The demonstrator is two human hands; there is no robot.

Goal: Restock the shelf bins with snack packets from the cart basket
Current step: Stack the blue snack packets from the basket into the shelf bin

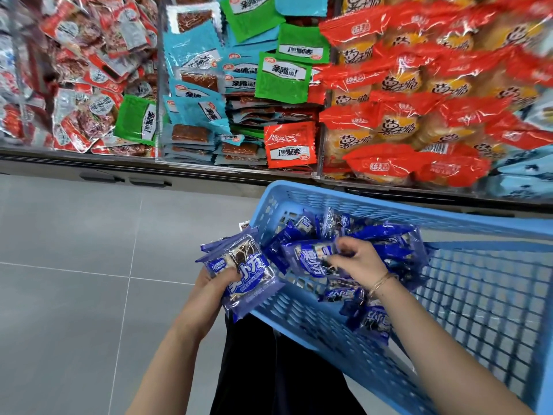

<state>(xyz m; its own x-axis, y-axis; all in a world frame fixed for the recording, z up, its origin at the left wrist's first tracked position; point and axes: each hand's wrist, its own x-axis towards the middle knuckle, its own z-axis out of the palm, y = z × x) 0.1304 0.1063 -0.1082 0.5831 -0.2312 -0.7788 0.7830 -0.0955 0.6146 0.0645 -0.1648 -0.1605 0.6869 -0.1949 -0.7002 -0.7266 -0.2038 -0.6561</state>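
A light-blue plastic cart basket (466, 223) stands at the right and holds several dark-blue snack packets (389, 238). My left hand (215, 284) grips a stack of the blue packets (242, 272) just outside the basket's near-left corner. My right hand (356, 260) reaches into the basket, its fingers curled round one blue packet (314, 257) lying on the pile. Shelf bins fill the top: red-and-silver packets (86, 70) at left, teal and green packets (239, 82) in the middle, orange-red packets (425, 94) at right.
Clear dividers (160, 85) separate the bins, whose front ledge (149, 166) runs just above the floor. Grey floor tiles (89, 280) spread to the left of the basket. Pale-blue packets (526, 175) fill a bin at the far right. My dark clothing (269, 369) shows below.
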